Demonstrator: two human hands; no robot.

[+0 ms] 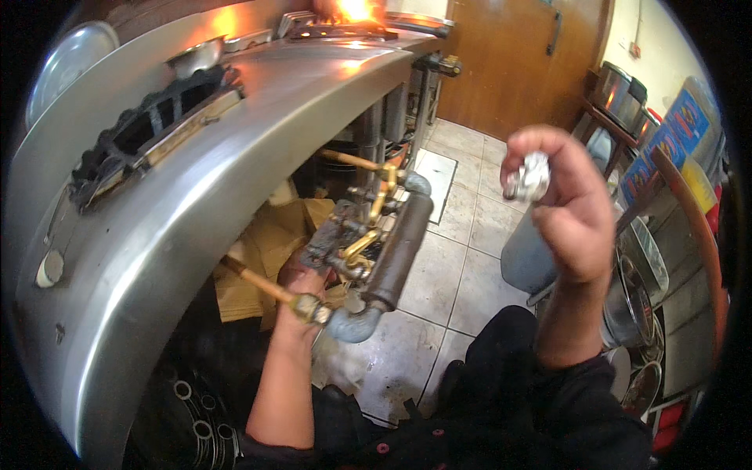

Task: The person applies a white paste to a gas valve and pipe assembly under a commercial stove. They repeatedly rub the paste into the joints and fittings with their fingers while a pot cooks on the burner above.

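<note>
A dark steel pipe manifold [399,251] with brass valves, grey elbows and copper tubes juts from under the stainless cooktop's front. My left hand [303,276] is beneath it, at a grimy grey metal part [325,239]. Its fingers are curled and partly hidden by the fittings, so what they grip is unclear. My right hand [568,204] is raised to the right of the manifold, closed round a small crumpled silvery-white wad [529,178].
Flame burns on the rear burner [352,16]. A cast-iron grate [145,133] rests on the cooktop [157,204]. Brown cardboard [251,235] and metal rings [202,429] lie underneath. A grey container [525,258], stacked pots [619,94] and a wooden door [501,55] surround the tiled floor.
</note>
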